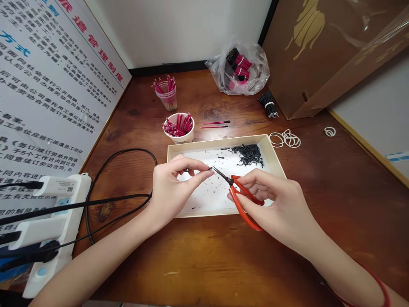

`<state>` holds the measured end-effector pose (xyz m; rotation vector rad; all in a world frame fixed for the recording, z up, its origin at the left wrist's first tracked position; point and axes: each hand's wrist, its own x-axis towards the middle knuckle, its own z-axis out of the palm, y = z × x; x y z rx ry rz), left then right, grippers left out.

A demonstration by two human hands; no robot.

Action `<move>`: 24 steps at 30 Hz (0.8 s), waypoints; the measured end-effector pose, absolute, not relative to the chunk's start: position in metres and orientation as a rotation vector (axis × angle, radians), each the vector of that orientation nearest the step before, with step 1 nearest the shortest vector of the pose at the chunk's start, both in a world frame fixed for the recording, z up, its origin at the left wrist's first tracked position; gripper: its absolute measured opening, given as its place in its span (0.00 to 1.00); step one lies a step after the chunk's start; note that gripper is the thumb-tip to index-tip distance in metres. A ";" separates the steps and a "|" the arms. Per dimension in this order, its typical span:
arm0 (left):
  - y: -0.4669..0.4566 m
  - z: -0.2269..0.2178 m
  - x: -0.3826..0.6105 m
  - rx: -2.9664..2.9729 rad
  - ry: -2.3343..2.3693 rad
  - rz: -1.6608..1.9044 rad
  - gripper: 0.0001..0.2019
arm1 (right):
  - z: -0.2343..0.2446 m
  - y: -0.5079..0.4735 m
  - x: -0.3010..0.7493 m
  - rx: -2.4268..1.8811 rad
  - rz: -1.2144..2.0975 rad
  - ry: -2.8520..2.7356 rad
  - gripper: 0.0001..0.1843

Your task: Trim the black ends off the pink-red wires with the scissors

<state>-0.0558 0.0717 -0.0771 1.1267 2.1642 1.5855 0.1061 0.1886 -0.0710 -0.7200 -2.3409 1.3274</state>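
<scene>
My left hand pinches a small black piece between thumb and forefinger, with its tip poking out to the right. It looks like a short bit of tubing or wire. My right hand is closed round red-handled scissors, whose dark blades point at the black tip and seem just apart from it. Both hands are over a shallow white box. Inside the box, a heap of short black pieces lies at the back right, and tiny black snippets are scattered over the bottom.
Behind the box stand a paper cup and a clear cup of red wires. Two red wires lie nearby. A plastic bag, black wire bundle and rubber bands sit right. Left are a power strip and cables.
</scene>
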 end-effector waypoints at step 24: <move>0.071 -0.076 -0.056 1.119 2.116 1.651 0.08 | -0.068 0.191 0.111 -0.666 1.319 -2.378 0.06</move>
